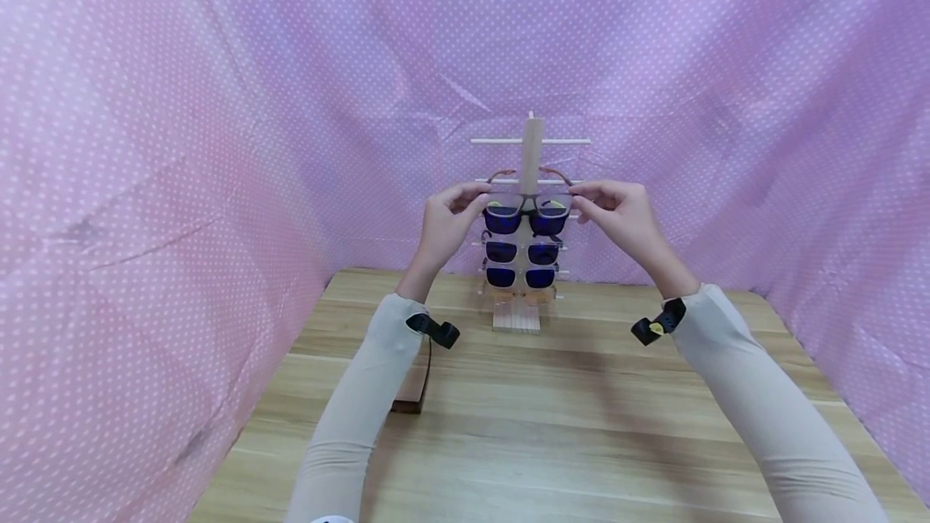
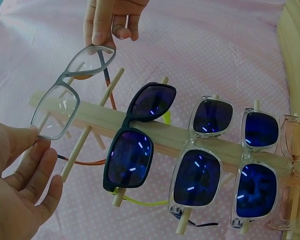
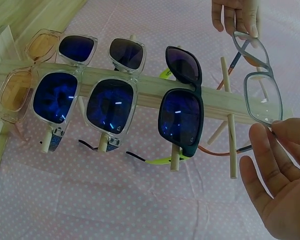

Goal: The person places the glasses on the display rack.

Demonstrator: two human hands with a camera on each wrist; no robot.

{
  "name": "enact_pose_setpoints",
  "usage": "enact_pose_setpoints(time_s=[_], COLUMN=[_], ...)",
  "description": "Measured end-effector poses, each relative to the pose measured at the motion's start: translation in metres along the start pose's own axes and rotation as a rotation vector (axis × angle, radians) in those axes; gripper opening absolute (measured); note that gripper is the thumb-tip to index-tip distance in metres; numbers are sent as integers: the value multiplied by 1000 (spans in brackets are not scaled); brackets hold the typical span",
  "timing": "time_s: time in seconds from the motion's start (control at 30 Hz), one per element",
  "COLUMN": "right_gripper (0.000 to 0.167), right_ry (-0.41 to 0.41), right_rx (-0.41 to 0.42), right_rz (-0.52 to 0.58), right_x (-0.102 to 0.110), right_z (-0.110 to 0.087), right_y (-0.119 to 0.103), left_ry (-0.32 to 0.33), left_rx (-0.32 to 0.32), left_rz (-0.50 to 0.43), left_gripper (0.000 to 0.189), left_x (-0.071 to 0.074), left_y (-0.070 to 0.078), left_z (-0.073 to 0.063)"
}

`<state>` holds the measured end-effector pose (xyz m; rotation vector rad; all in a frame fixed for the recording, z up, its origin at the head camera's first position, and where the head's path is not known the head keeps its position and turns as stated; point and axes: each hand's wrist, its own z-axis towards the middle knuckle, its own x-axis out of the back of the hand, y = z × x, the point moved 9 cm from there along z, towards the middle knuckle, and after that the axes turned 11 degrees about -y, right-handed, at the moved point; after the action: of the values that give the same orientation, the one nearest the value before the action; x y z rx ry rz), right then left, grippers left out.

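Observation:
A pair of eyeglasses (image 1: 529, 198) with a thin grey frame and clear lenses is held up in front of a wooden display stand (image 1: 533, 144). My left hand (image 1: 443, 224) pinches one outer end of the frame between thumb and fingers. At the opposite end, my right hand (image 1: 628, 220) has the same kind of pinch. The orange-brown temples (image 2: 108, 82) reach back either side of the post, near the second peg from the top. Directly below are dark-framed sunglasses (image 2: 130, 157) with blue lenses and yellow-green temples.
Lower on the stand hang two clear-framed sunglasses (image 2: 197, 177) and orange-tinted glasses (image 2: 290, 200). Above the hands, the top peg (image 1: 567, 141) bears no glasses. A brown case (image 1: 412, 386) lies on the wooden table (image 1: 552, 426) beside my left forearm. Pink dotted cloth (image 1: 291, 144) surrounds the table.

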<state>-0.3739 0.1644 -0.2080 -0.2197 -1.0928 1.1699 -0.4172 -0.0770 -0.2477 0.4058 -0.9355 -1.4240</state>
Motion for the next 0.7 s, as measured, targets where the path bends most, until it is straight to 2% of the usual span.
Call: enact_pose_setpoints(time_s=[0.27, 0.7], right_gripper=[19, 18], right_ry=[-2, 25], right_rx=[0, -51], right_rz=[-1, 18], right_x=[-1, 1], right_z=[10, 18], right_y=[36, 44], left_ry=[-15, 30], left_rx=[20, 45], left_rz=[18, 26], left_gripper=[19, 17], left_x=[-1, -1], left_y=[-3, -13], left_z=[4, 10])
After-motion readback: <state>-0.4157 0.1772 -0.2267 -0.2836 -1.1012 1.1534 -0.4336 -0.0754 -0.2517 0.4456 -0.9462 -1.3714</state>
